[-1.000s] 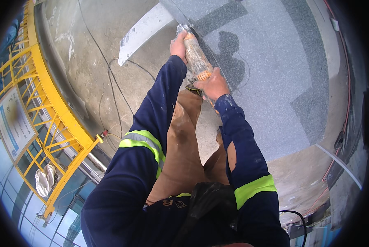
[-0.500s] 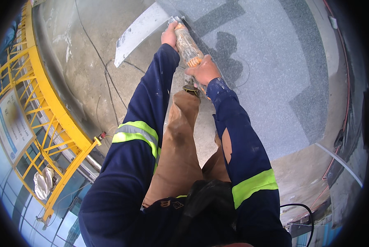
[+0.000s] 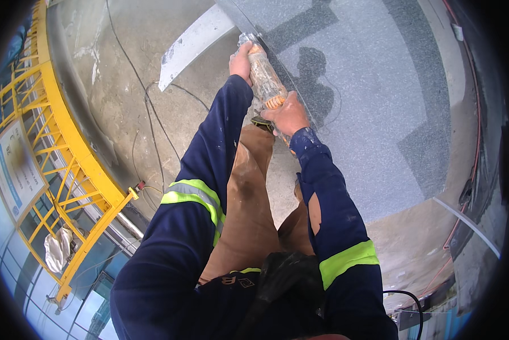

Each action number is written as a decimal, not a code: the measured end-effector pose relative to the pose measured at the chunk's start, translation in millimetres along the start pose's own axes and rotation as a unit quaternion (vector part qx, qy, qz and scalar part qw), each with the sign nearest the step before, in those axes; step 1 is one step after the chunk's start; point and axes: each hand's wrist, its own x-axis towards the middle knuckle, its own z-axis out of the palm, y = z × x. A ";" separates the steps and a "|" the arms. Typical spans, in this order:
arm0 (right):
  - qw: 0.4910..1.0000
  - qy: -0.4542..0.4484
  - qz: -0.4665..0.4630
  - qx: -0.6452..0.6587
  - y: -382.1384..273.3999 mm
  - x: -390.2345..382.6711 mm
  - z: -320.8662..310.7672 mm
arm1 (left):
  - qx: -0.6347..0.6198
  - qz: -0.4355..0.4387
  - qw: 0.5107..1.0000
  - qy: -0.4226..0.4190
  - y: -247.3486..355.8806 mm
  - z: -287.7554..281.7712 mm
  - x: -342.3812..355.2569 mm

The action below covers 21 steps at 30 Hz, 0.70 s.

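Observation:
A dusty orange angle grinder [image 3: 267, 79], its body wrapped in cloudy clear plastic, lies across both my hands. Around the far end, just behind the metal head, my left hand [image 3: 241, 63] is closed. My right hand [image 3: 290, 115] grips the rear of the body, beside the orange vent slots. The metal head meets the left edge of a speckled grey stone slab [image 3: 373, 107]; whatever disc it carries is hidden.
A white strip panel [image 3: 195, 45] rests on the concrete floor to the left. Dark cables [image 3: 146, 102] trail across the concrete. A yellow metal railing [image 3: 78, 147] with a sign board [image 3: 17, 170] stands at far left. My shoe [image 3: 262, 122] is just below the grinder.
Both hands and the grinder have shifted a little toward me and to the right, along the slab's edge. My grip is the same.

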 end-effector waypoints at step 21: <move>0.999 -0.004 0.005 -0.038 10.4 -5.5 -1.3 | 0.022 -0.020 0.999 -0.024 -9.4 -5.0 -5.3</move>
